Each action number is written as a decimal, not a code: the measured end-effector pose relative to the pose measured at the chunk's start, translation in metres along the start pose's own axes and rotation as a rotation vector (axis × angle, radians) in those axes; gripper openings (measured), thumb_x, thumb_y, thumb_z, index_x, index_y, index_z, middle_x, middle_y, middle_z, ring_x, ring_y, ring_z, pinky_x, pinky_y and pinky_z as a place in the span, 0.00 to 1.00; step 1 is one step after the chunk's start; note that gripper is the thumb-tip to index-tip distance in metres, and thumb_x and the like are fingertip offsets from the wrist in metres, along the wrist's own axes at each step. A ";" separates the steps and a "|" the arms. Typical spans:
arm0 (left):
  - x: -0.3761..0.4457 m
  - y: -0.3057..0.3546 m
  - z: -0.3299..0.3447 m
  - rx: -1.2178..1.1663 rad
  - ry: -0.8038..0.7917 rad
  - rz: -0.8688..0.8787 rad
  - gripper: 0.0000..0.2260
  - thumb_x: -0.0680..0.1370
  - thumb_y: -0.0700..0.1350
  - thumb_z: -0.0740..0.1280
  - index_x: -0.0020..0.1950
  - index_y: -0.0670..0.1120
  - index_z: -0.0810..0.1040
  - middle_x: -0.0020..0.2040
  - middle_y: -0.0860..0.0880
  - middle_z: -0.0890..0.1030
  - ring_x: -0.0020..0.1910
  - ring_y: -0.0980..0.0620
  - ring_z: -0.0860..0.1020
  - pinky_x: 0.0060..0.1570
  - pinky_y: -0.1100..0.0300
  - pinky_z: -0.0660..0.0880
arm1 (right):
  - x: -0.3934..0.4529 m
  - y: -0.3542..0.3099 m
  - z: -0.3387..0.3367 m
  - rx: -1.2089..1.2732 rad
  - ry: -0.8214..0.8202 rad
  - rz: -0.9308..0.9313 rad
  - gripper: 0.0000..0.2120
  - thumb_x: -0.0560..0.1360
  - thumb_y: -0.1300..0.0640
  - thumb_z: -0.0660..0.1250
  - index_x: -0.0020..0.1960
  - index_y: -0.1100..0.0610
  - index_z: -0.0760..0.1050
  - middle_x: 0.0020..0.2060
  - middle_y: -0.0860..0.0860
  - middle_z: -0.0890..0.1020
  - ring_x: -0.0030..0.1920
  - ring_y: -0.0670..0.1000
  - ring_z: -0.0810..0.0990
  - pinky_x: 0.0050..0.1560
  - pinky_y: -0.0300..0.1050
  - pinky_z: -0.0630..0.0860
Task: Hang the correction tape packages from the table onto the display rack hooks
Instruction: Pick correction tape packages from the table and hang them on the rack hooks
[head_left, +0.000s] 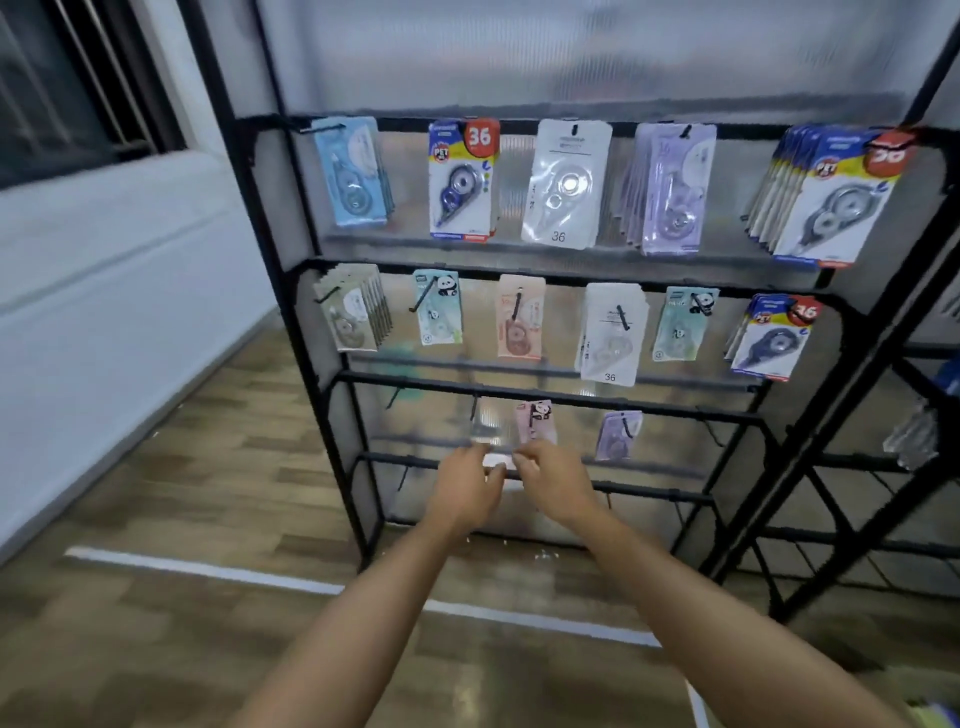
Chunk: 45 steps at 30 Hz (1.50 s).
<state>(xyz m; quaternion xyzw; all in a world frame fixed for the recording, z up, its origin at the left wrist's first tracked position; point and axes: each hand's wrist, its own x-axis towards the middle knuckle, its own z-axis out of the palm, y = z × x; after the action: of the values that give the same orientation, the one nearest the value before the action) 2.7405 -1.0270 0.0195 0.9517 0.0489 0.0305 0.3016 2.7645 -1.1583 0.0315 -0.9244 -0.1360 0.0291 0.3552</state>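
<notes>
A black display rack (291, 291) stands in front of me with correction tape packages hanging from hooks in three rows. Both my hands reach to the third row. My left hand (465, 488) and my right hand (558, 483) together pinch a clear and white correction tape package (493, 460), mostly hidden behind my fingers, just below a hook (474, 408). A pink panda package (535, 420) and a purple package (618, 434) hang to its right. The picture is blurred around my hands.
A second black rack (852, 467) stands at the right. A white wall (104, 291) and a dark window (62, 88) are at the left. The wood floor (208, 467) has a white line (208, 570) across it. Bare hooks stick out in the lower rows.
</notes>
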 end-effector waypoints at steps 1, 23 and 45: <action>-0.015 -0.006 -0.004 0.001 0.015 -0.026 0.18 0.80 0.48 0.60 0.68 0.43 0.72 0.65 0.44 0.76 0.64 0.46 0.73 0.63 0.52 0.68 | -0.008 -0.008 0.005 -0.006 -0.013 -0.022 0.12 0.78 0.55 0.60 0.54 0.57 0.80 0.51 0.52 0.83 0.52 0.54 0.79 0.49 0.44 0.71; -0.427 -0.356 -0.264 0.146 0.378 -0.785 0.21 0.83 0.51 0.54 0.70 0.41 0.71 0.68 0.42 0.74 0.69 0.44 0.69 0.67 0.56 0.65 | -0.235 -0.391 0.364 -0.016 -0.662 -0.586 0.13 0.78 0.57 0.60 0.59 0.55 0.79 0.58 0.53 0.81 0.60 0.55 0.78 0.57 0.41 0.70; -0.649 -0.688 -0.496 0.057 0.673 -1.323 0.23 0.81 0.54 0.60 0.74 0.46 0.64 0.70 0.44 0.69 0.69 0.44 0.67 0.66 0.52 0.67 | -0.343 -0.756 0.706 -0.054 -0.988 -0.891 0.14 0.79 0.55 0.60 0.62 0.55 0.75 0.61 0.51 0.79 0.61 0.52 0.75 0.58 0.41 0.69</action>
<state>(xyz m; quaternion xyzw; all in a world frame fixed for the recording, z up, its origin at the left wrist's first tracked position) 2.0012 -0.2572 0.0086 0.6700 0.7026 0.1309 0.2010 2.1541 -0.2561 -0.0077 -0.6665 -0.6524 0.2962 0.2058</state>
